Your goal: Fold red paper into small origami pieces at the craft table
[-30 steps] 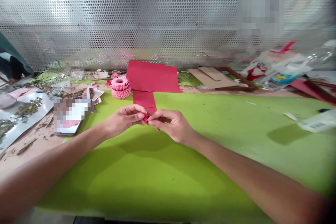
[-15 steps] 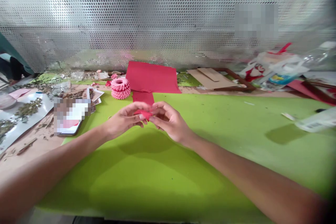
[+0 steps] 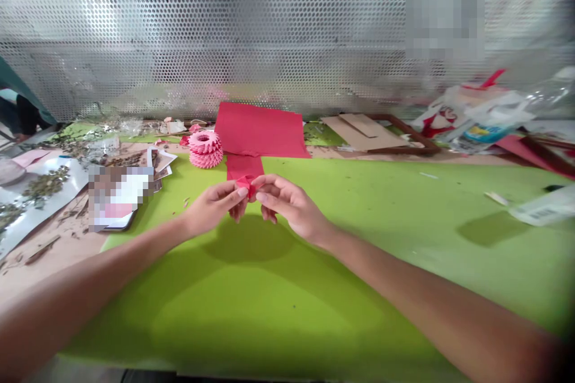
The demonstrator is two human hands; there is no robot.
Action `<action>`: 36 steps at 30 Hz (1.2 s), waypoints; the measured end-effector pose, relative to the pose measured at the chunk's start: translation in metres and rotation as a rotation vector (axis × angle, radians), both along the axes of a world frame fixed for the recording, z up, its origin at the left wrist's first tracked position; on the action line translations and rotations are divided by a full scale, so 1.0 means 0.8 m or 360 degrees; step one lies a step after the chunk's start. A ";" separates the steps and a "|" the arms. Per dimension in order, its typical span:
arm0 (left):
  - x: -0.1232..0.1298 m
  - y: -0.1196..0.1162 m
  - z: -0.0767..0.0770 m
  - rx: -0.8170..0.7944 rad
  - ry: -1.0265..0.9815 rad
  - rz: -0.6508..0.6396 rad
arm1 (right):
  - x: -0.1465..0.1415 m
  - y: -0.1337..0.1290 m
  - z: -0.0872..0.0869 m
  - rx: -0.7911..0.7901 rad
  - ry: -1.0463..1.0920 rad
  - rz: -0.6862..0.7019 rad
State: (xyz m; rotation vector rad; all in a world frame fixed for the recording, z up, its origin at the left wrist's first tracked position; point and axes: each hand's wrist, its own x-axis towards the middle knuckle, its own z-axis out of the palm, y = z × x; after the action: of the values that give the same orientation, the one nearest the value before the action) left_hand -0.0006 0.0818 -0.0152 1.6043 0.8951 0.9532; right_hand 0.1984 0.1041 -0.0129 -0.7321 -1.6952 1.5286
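Over the green tabletop, a small folded piece of red paper (image 3: 245, 183) is held up between my two hands. My left hand (image 3: 220, 202) pinches it from the left, thumb on the near side. From the other side, my right hand (image 3: 291, 203) has its index fingertip and thumb at the paper's right edge, fingers curled. Just beyond the hands lies a red paper strip (image 3: 245, 166), its near end partly hidden by them. A larger red paper sheet (image 3: 263, 130) lies behind the strip. Left of it stands a ring-shaped pink stack of folded paper pieces (image 3: 205, 149).
A phone (image 3: 119, 218), partly blurred out, and dried plant bits (image 3: 47, 184) lie at left. A perforated metal panel (image 3: 287, 30) rises behind. At back right are brown cardboard (image 3: 363, 131) and plastic bags (image 3: 476, 122); a clear bottle (image 3: 548, 206) lies at right.
The red paper piece has turned more upright between my fingers. My right hand's fingers have spread slightly away from the left hand, showing more of the paper.
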 end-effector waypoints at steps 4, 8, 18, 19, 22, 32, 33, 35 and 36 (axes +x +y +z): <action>-0.001 0.000 0.002 -0.0043 -0.0062 -0.0035 | 0.000 0.002 0.000 0.0041 -0.0114 0.0017; 0.003 -0.003 0.001 -0.0032 -0.0062 -0.0071 | -0.001 0.001 -0.001 0.0107 -0.0103 0.0024; 0.004 -0.006 0.001 0.0166 0.0141 -0.0038 | 0.000 -0.003 -0.001 0.0209 -0.0178 -0.0038; 0.004 -0.007 0.000 0.0190 0.0174 -0.0028 | -0.001 -0.003 -0.001 0.0223 -0.0203 -0.0060; 0.006 -0.008 -0.002 0.0225 0.0246 0.0010 | -0.001 -0.006 -0.002 0.0253 -0.0260 -0.0142; 0.006 -0.009 0.002 0.0139 0.0159 0.0011 | 0.002 0.001 -0.001 0.0137 -0.0077 0.0076; 0.004 -0.008 0.001 0.0120 0.0145 0.0013 | 0.003 0.003 -0.002 0.0119 -0.0075 0.0115; 0.002 -0.005 -0.002 0.0102 0.0138 0.0011 | 0.004 0.005 -0.003 0.0099 -0.0083 0.0138; 0.002 -0.005 -0.003 0.0099 0.0144 0.0000 | 0.004 0.005 -0.004 0.0098 -0.0095 0.0131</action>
State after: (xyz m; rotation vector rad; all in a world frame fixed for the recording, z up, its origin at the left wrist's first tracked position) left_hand 0.0007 0.0781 -0.0173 1.7119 0.9351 0.9225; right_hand 0.2016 0.1077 -0.0157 -0.6900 -1.8286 1.5164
